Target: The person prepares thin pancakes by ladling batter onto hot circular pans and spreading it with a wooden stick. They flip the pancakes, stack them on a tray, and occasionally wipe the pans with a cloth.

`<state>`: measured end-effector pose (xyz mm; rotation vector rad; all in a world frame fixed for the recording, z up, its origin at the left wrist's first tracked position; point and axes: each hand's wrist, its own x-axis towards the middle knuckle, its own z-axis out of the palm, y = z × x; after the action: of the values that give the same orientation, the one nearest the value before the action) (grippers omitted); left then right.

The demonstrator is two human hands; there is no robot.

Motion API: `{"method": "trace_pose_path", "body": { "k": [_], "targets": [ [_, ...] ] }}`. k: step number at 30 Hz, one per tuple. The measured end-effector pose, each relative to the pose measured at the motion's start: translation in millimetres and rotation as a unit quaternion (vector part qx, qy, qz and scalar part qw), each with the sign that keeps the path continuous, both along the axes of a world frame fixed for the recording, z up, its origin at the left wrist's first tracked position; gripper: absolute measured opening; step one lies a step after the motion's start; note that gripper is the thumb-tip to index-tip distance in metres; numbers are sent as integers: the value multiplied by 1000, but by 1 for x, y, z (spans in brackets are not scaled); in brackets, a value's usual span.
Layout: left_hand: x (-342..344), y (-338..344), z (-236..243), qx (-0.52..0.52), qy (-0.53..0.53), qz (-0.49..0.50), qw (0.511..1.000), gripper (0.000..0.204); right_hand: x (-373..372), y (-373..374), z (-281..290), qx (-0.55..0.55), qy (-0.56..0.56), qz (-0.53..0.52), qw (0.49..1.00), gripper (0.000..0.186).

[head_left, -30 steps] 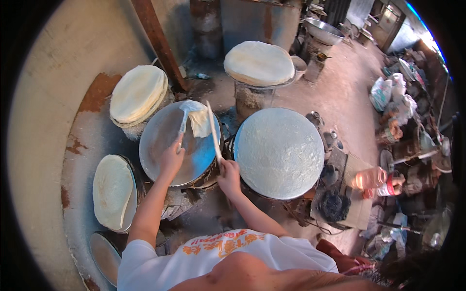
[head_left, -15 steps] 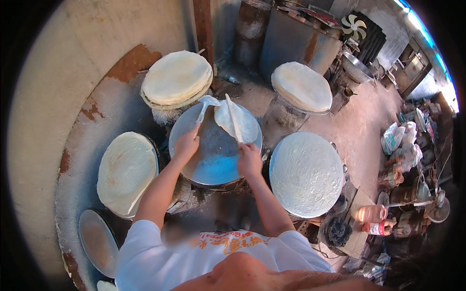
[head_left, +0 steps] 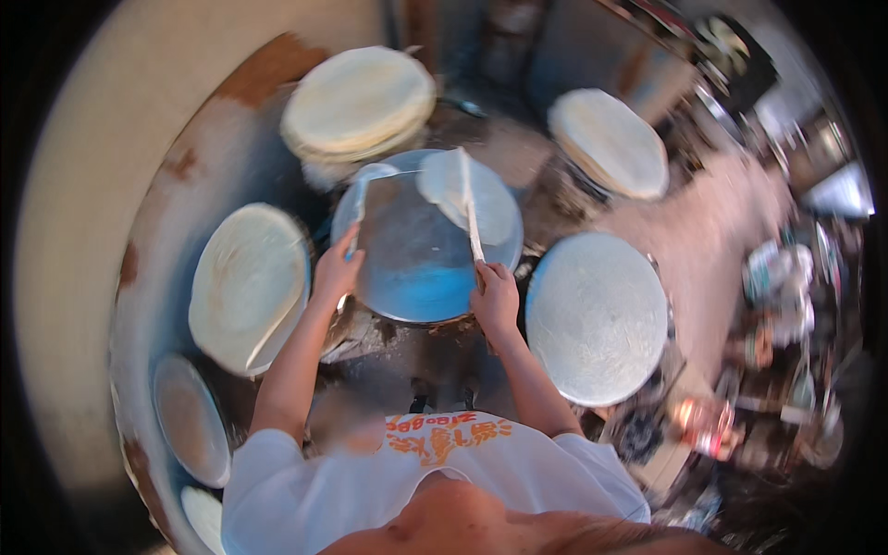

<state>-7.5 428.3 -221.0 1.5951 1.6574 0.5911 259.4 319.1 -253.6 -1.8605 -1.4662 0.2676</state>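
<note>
Middle griddle (head_left: 416,242): a round metal plate in front of the person; its near part shows bare bluish-grey metal, giving open room between the two tools.
Pale sheet (head_left: 446,188): lies on the far right part of the middle griddle and reaches to the rim there.
Left hand (head_left: 339,268): at the griddle's left rim, fingers closed around the handle of a scraper (head_left: 375,173); its pale head is at the far left rim.
Right hand (head_left: 495,298): at the griddle's right near rim, gripping a pale stick (head_left: 470,213) which crosses above the sheet; if it presses, I cannot tell.
Side gaps: narrow ones, toward a pale batter disc (head_left: 597,319) on the griddle's right and a flatbread (head_left: 242,282) on its left.
Far side: the left stack (head_left: 359,104) is near the griddle's far left rim; the right stack (head_left: 606,143) is farther off.
Change: compared with half a second ago, scraper head and stick tip are farther apart; one second ago the sheet was crumpled, now it lies flatter.
</note>
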Motion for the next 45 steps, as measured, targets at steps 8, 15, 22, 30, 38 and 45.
{"method": "trace_pose_path", "body": {
  "k": [8,15,22,30,38,45],
  "targets": [
    [16,-36,31,-92,-272,67,955,56,55,15,15,49,-100,69,991,33],
    [31,-59,28,-53,-344,148,926,57,63,78,-11,44,-62,208,975,33],
    [47,-113,53,-46,-334,213,917,58,64,87,6,14,-22,367,930,32],
    [75,-125,64,-70,-136,132,979,55,145,145,3,-41,2,356,934,31],
    [76,-205,78,-110,7,105,988,51,159,123,9,-54,83,440,892,38],
    [80,-196,56,-133,27,31,990,53,136,142,0,-88,78,496,860,34]
  ]
}}
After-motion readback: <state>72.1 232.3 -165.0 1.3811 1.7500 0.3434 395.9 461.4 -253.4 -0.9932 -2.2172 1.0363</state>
